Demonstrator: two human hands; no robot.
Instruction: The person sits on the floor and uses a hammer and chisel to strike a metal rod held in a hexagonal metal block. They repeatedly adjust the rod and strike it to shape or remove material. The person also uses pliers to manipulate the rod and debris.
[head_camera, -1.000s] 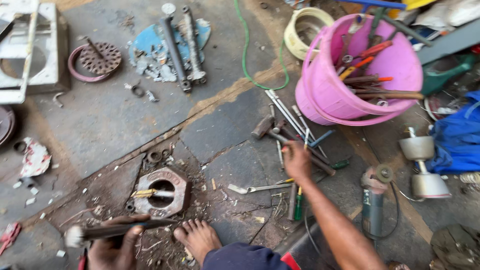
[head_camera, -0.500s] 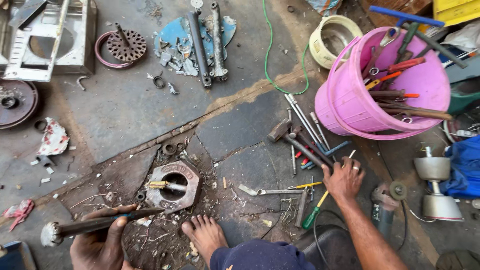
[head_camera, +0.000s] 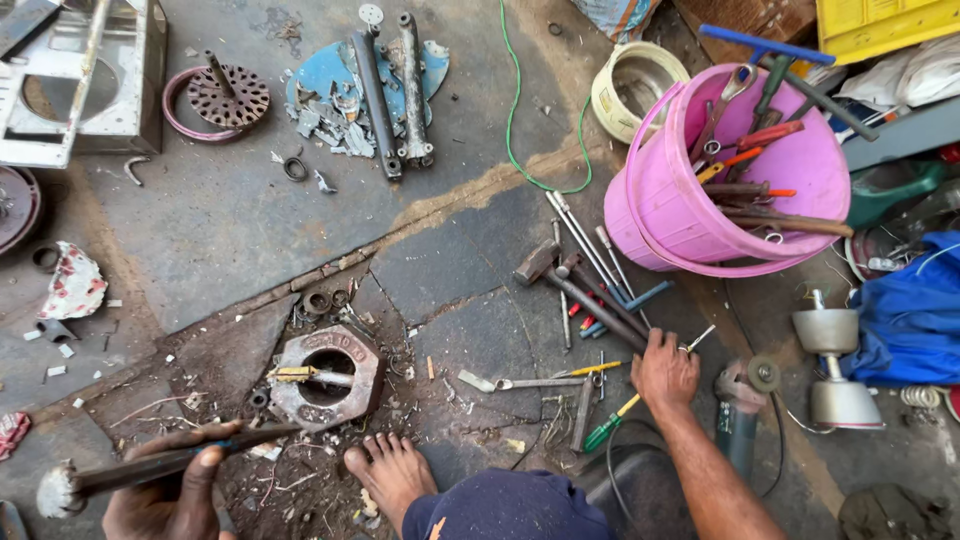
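Observation:
My left hand (head_camera: 165, 500) at the bottom left is shut on a long dark metal rod (head_camera: 262, 434) with a frayed, mushroomed end (head_camera: 55, 492). The rod's tip points at a rusty hexagonal metal block (head_camera: 330, 378) with a round bore and a brass-coloured pin (head_camera: 296, 375) lying across it. My bare foot (head_camera: 390, 470) rests just below the block. My right hand (head_camera: 665, 375) lies knuckles up on a pile of loose tools, over a yellow-handled screwdriver (head_camera: 596, 369) and a green-handled one (head_camera: 604, 432). Its fingertips are hidden.
A pink bucket (head_camera: 700, 215) full of tools stands at the upper right, with hammers (head_camera: 560, 280) below it. An angle grinder (head_camera: 740, 425) lies right of my right hand. A flat spanner (head_camera: 512, 382), two long bars (head_camera: 392, 90), a finned disc (head_camera: 228, 95) and a metal frame (head_camera: 80, 80) lie around.
My right hand has drawn back from the hammers and settled on the screwdrivers nearer me. My left hand keeps hold of the rod, whose tip now reaches toward the hexagonal block.

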